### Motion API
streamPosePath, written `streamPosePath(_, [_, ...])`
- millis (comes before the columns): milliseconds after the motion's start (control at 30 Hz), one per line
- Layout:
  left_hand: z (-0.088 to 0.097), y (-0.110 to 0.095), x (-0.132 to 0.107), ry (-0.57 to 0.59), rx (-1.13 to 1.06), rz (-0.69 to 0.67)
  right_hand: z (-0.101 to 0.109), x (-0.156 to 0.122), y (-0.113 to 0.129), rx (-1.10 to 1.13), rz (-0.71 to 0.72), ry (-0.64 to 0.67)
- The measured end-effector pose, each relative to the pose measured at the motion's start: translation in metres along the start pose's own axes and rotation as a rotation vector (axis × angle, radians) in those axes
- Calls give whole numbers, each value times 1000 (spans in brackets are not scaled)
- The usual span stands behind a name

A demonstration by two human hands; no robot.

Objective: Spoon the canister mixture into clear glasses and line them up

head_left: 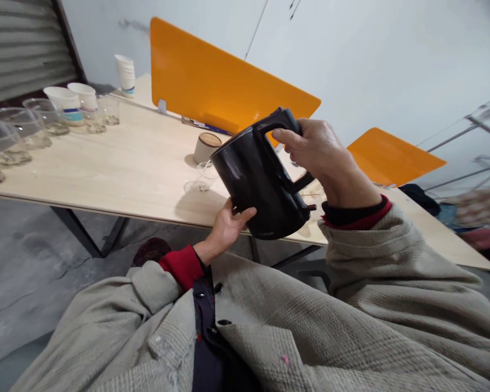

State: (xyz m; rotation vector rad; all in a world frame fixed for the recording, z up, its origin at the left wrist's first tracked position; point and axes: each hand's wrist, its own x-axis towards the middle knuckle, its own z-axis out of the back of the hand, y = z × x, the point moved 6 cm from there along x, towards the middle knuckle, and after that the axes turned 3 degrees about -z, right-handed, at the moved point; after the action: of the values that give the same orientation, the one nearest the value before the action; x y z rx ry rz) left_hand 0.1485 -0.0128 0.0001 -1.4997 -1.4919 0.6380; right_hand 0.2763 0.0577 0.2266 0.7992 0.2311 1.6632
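A black electric kettle (257, 185) is held tilted in the air above a pale wooden table (106, 169), its handle (278, 121) clenched by the right hand (322, 158), while the left hand (227, 228) is curled against its lower side, apparently to steady the weight.

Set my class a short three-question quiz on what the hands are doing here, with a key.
1. What does the right hand grip? A: the handle of a black kettle; B: a paper cup; C: a jar lid.
2. True or false: the left hand touches the kettle.
3. Fill in the colour: the upright panels on the table are ____.

Key: 1. A; 2. true; 3. orange.
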Motion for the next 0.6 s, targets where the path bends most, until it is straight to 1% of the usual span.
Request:
streamPosePath(200, [0, 0, 0, 2, 1, -2, 0, 0, -2, -13, 31, 20])
streamPosePath(367, [-1, -1, 0, 15, 0, -16, 3, -6, 0, -39, 5, -7])
streamPosePath(500, [-2, -4, -1, 29, 45, -38, 11, -20, 3, -52, -34, -60])
streamPosePath(600, [-1, -9, 1, 30, 100, -64, 19, -37, -2, 72, -83, -136])
